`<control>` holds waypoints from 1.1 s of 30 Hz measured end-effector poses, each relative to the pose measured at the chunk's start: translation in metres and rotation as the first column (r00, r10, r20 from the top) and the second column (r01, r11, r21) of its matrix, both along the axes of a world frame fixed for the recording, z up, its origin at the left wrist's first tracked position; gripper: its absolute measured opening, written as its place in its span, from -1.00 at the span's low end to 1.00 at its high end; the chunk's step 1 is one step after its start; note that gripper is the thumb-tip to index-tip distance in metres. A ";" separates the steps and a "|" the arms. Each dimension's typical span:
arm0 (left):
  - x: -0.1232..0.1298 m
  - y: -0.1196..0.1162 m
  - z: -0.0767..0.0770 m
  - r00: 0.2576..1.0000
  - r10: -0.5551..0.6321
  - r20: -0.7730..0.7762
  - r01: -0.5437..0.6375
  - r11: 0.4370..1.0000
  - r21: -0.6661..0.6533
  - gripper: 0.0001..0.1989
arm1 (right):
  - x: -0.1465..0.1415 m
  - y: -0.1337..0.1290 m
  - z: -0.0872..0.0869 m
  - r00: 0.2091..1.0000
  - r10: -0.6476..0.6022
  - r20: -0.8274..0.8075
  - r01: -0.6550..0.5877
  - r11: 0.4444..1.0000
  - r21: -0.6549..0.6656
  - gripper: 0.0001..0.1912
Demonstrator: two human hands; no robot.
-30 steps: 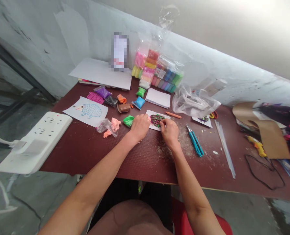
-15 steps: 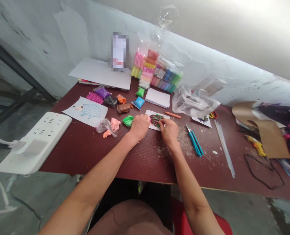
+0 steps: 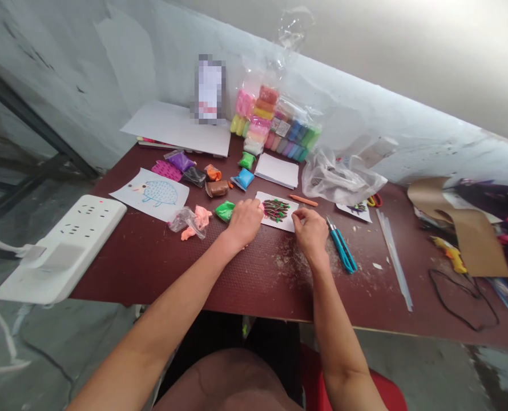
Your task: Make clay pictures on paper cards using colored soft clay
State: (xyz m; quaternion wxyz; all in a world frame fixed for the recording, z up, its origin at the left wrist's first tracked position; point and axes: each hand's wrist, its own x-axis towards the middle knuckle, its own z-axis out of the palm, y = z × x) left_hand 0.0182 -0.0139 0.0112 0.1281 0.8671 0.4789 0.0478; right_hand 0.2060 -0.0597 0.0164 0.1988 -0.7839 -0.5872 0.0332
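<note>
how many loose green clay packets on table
2: the near green packet, beside the left hand, and the far green packet, behind the blue packet. The plastic bag could hide more.

Soft, fairly even light fills the frame, brightest at the upper right, where the wall (image 3: 416, 51) washes out to near white. Shadows on the counter (image 3: 254, 279) are faint. The wide lens stretches the edges, fine detail smears, and coarse pixelation hides an upright patch above centre.

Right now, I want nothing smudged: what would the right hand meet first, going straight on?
The right hand would likely meet the white card first, at its right edge; whether the fingers would pass above is unclear.
</note>
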 end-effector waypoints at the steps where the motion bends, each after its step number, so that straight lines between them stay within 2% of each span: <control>1: 0.000 0.000 0.000 1.000 0.002 -0.001 -0.002 1.000 0.003 -0.58 | 0.002 0.000 -0.001 1.000 0.005 -0.002 -0.005 1.000 -0.009 -0.79; 5: 0.000 0.000 -0.001 1.000 0.005 0.008 -0.005 1.000 0.022 -0.59 | 0.005 0.000 -0.008 0.998 0.054 -0.010 -0.055 0.998 -0.037 -0.78; 11: 0.000 0.000 -0.003 1.000 0.007 0.011 -0.007 1.000 0.024 -0.61 | 0.001 0.004 -0.017 0.999 0.036 -0.007 -0.037 0.999 -0.036 -0.80; 19: 0.000 -0.002 0.003 1.000 0.014 -0.001 -0.014 1.000 -0.007 -0.57 | -0.001 0.005 -0.016 0.999 0.024 -0.031 -0.026 0.998 -0.053 -0.82; 22: 0.000 -0.002 0.003 1.000 0.012 0.005 -0.012 1.000 -0.010 -0.58 | 0.001 0.005 -0.016 0.995 0.034 -0.097 -0.037 0.999 -0.028 -0.84; 28: -0.001 -0.001 0.002 1.000 0.013 0.010 -0.013 1.000 -0.019 -0.59 | 0.010 0.007 -0.016 0.934 0.041 -0.355 -0.039 0.999 0.013 -0.79; 33: 0.000 0.000 0.002 1.000 0.002 -0.026 -0.003 1.000 -0.017 -0.58 | 0.015 0.008 -0.014 0.928 0.041 -0.370 -0.026 0.999 0.045 -0.78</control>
